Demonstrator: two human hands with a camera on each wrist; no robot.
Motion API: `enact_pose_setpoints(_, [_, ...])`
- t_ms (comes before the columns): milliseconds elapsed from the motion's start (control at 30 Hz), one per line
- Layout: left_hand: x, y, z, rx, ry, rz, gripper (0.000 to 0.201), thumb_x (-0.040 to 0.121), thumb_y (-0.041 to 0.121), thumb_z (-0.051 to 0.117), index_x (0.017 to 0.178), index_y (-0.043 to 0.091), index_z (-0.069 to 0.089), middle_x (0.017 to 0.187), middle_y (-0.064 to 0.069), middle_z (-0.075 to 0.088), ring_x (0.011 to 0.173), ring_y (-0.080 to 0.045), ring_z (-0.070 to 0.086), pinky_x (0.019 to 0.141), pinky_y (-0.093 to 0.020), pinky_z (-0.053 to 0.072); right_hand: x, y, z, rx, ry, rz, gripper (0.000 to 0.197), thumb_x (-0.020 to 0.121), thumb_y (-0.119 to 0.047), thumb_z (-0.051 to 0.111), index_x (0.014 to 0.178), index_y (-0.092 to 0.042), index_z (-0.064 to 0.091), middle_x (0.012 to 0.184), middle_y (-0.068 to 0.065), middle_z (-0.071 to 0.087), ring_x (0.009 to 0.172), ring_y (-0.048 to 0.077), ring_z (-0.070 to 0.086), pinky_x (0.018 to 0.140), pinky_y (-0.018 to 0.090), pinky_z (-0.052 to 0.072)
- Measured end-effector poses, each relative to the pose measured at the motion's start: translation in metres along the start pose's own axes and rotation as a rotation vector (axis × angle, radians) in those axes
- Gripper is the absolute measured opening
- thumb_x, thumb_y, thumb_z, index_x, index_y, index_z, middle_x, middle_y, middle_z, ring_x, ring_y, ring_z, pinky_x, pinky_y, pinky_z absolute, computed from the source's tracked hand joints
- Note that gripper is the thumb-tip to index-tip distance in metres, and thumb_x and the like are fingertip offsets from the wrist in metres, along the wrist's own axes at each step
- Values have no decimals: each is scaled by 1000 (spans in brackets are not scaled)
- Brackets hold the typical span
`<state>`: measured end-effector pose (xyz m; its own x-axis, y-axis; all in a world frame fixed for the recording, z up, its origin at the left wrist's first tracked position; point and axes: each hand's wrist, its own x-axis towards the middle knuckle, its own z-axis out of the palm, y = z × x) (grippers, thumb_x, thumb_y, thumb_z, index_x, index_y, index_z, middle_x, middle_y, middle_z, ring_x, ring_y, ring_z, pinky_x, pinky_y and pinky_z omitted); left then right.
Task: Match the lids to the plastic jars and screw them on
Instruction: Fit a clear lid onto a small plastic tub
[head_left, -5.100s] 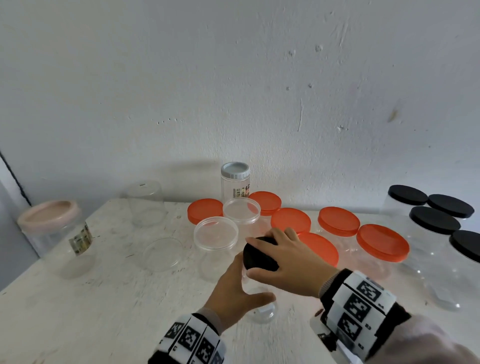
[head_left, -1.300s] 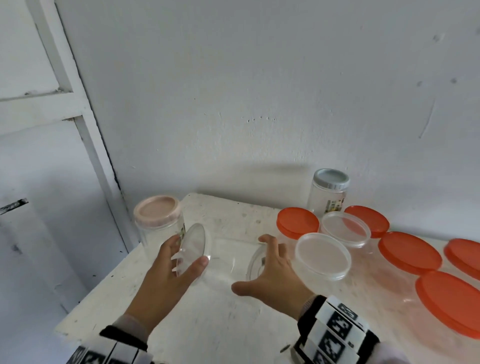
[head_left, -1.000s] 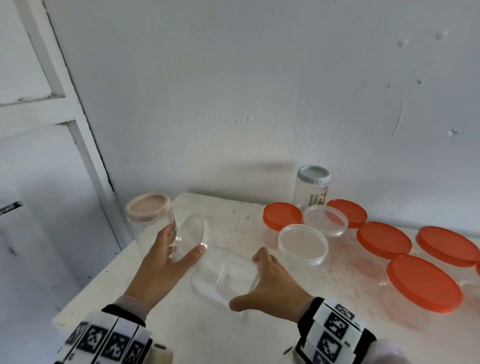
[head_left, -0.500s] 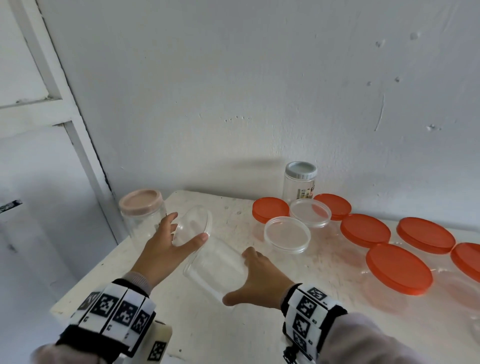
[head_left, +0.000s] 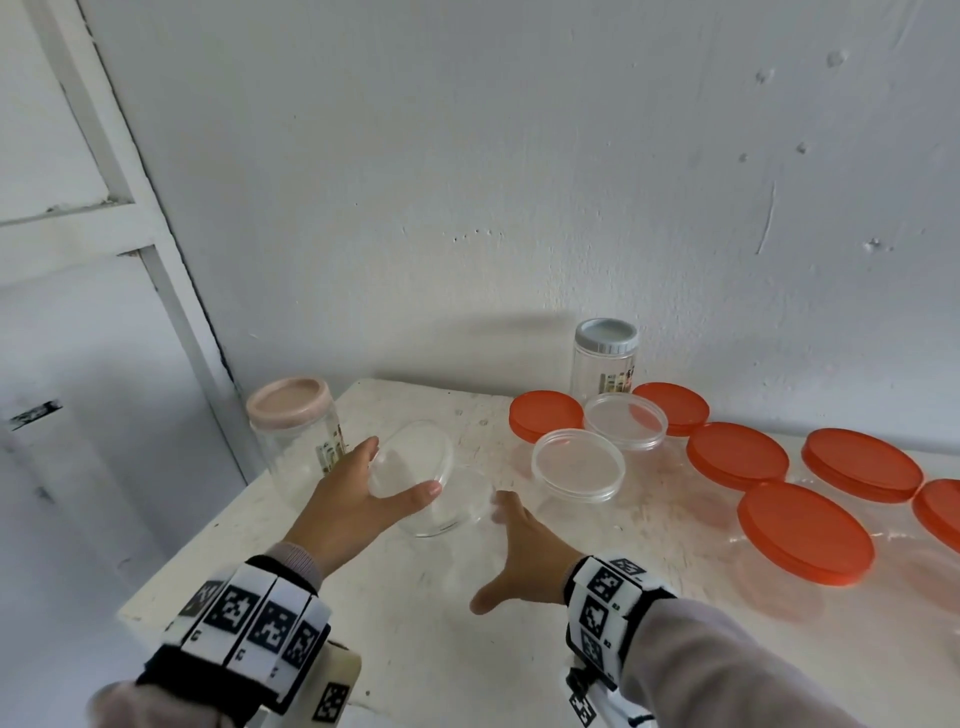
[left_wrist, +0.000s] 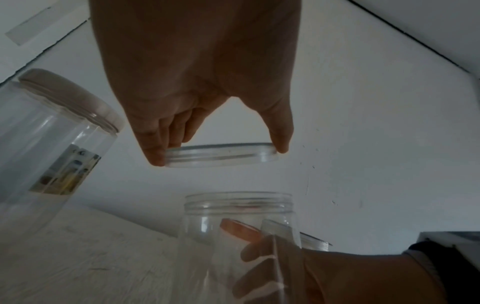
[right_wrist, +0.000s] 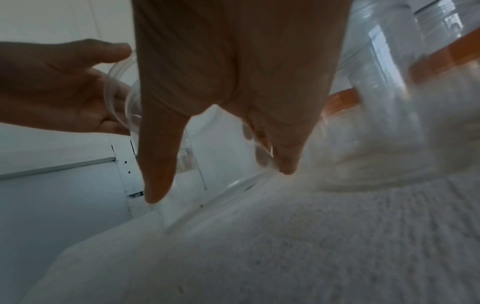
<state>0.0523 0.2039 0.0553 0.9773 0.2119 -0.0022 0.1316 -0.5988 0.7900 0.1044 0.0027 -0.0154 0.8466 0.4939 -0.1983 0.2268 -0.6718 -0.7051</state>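
Observation:
My left hand (head_left: 400, 467) pinches a clear round lid (head_left: 415, 452) by its rim between thumb and fingers, tilted on edge. My right hand (head_left: 491, 551) grips a clear lidless jar (head_left: 452, 514) round its side, with the mouth tipped towards the lid. In the left wrist view the lid (left_wrist: 221, 154) hangs a short gap above the jar's threaded open mouth (left_wrist: 239, 201), apart from it. In the right wrist view my thumb and fingers wrap the blurred jar (right_wrist: 221, 164), whose base sits low over the white table (right_wrist: 337, 236).
A pink-lidded jar (head_left: 291, 441) stands at the table's left edge, close behind my left hand. A grey-lidded jar (head_left: 605, 358) stands by the wall. Two clear-lidded jars (head_left: 576, 470) and several orange-lidded jars (head_left: 805, 535) fill the right side.
Five seconds ago both hands were on a black-lidded jar. Over the last second the clear lid and the tilted clear jar have drawn closer together.

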Motion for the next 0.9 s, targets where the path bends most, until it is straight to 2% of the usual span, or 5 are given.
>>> enact_pose_setpoints(133, [-2,1,8,24,-59,11,122,46,74,65,148,23,21,152,4,29,137,-16,31,109,-34,30,-1,10,-3,58,-30,15,111,61,-30,88,141,-22,12,150,4,31,134,21,36,108,33,34])
enact_pose_setpoints(400, [-3,4,29,180,-148,78,110,63,60,75,149,23,17,152,6,25,136,-13,30,107,-29,29,-1,17,-7,255,-59,-18,115,62,-27,89,147,-27,13,146,-3,33,132,14,36,109,32,33])
enact_pose_setpoints(567, [-4,11,41,266,-185,134,109,66,57,75,149,21,14,153,6,22,138,-12,25,110,-28,26,-1,20,-7,279,-76,-27,112,62,-33,88,147,-29,15,131,-16,36,134,17,36,108,32,37])
enact_pose_setpoints(733, [-4,12,47,288,-191,129,109,67,56,75,149,22,12,154,6,20,139,-14,22,112,-32,26,0,22,-7,250,-69,-31,115,62,-37,88,148,-30,11,150,-7,30,136,17,34,104,26,36])
enact_pose_setpoints(900, [-4,7,48,243,-190,135,113,65,56,76,149,25,8,155,7,18,140,-14,21,112,-33,25,-2,19,-8,234,-62,-33,116,64,-34,88,149,-29,9,150,-7,29,137,17,33,103,24,33])
